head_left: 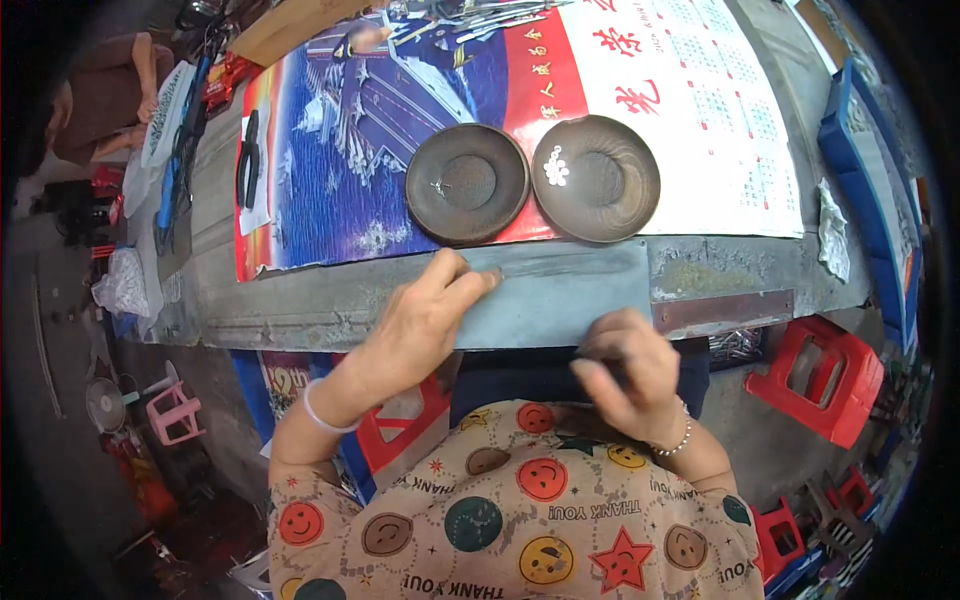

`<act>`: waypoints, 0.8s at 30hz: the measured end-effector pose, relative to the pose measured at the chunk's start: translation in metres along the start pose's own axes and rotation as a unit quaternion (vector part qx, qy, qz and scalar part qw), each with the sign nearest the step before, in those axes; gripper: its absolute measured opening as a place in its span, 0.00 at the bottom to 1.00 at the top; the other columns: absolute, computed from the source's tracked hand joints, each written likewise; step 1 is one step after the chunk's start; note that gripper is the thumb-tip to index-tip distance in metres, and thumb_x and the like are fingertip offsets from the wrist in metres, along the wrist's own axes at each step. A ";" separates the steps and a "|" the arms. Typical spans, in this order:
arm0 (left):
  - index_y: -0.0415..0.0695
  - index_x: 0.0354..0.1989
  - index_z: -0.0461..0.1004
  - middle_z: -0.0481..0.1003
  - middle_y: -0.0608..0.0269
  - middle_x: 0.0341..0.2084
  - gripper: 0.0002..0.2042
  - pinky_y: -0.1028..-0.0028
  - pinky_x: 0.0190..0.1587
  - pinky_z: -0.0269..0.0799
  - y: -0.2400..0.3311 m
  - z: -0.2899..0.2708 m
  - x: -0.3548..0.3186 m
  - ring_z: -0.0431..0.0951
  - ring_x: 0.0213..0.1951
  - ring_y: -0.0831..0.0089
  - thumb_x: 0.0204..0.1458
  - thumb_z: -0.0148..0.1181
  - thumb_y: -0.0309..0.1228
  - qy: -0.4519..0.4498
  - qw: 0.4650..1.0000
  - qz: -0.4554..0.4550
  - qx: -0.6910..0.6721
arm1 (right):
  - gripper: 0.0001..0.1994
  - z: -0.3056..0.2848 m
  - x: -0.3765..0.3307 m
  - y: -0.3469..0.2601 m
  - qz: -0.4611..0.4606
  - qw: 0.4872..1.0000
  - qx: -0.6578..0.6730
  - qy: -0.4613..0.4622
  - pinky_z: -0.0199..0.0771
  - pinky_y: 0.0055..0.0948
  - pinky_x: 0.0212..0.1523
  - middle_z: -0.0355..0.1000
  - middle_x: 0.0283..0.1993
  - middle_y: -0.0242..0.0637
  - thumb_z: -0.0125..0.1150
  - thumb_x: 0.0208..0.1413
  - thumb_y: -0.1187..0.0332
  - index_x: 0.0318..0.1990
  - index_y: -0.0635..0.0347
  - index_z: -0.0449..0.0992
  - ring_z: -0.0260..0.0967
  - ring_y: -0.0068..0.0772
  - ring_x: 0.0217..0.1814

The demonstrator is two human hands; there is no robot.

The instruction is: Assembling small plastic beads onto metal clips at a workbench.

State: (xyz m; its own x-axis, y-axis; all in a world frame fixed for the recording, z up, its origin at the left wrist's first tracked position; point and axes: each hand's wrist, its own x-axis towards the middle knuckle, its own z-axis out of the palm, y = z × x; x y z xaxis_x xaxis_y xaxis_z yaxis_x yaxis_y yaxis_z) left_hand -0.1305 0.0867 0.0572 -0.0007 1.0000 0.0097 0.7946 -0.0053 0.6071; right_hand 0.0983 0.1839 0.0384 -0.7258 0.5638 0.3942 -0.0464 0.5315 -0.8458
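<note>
My left hand [428, 312] rests at the left part of a grey-blue sheet [555, 300] along the table's near edge. Its fingers are bent and pressed together at the tips; whatever they hold, if anything, is too small to make out. Just off the sheet's near right corner is my right hand [635, 370], fingers curled and smeared by motion. Beyond the sheet stand two round dark wooden dishes side by side. The left dish [425, 170] has a few tiny silvery bits in it, the right dish [635, 180] several small white pieces.
A colourful calendar poster [760, 180] covers much of the table. Black-handled pliers [248, 165] lie on its left side, a wooden board [290, 30] at the far left. Crumpled plastic [832, 235] and a blue tray [850, 110] are at right. Red stools [825, 380] stand below.
</note>
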 end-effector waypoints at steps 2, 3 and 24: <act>0.37 0.47 0.71 0.70 0.54 0.30 0.14 0.70 0.32 0.70 0.004 0.005 -0.006 0.73 0.30 0.63 0.50 0.54 0.18 0.036 0.989 0.003 -0.141 | 0.10 0.010 0.004 -0.006 0.010 0.998 0.045 -0.038 0.68 0.33 0.29 0.68 0.30 0.42 0.65 0.44 0.75 0.32 0.65 0.69 0.68 0.41 0.29; 0.36 0.48 0.71 0.72 0.56 0.30 0.14 0.73 0.31 0.70 0.007 0.007 -0.012 0.73 0.28 0.69 0.52 0.54 0.19 0.049 0.973 -0.012 -0.225 | 0.09 0.016 0.004 -0.009 0.018 0.996 0.064 -0.051 0.68 0.33 0.30 0.68 0.30 0.42 0.64 0.45 0.75 0.32 0.65 0.69 0.68 0.42 0.30; 0.40 0.53 0.65 0.72 0.63 0.28 0.13 0.88 0.20 0.56 0.024 0.028 -0.057 0.61 0.18 0.88 0.61 0.47 0.26 0.097 0.553 -0.133 -0.817 | 0.06 0.068 0.042 -0.034 0.087 0.993 0.059 -0.047 0.69 0.28 0.28 0.68 0.29 0.44 0.59 0.51 0.77 0.32 0.69 0.69 0.67 0.37 0.27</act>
State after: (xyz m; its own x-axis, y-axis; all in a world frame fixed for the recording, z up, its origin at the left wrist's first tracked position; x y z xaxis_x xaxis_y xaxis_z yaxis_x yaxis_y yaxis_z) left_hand -0.0943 0.0295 0.0494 -0.1773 0.9482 -0.2635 -0.8573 -0.0173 0.5145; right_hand 0.0230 0.1462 0.0591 -0.7908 0.5755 0.2084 0.0082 0.3504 -0.9366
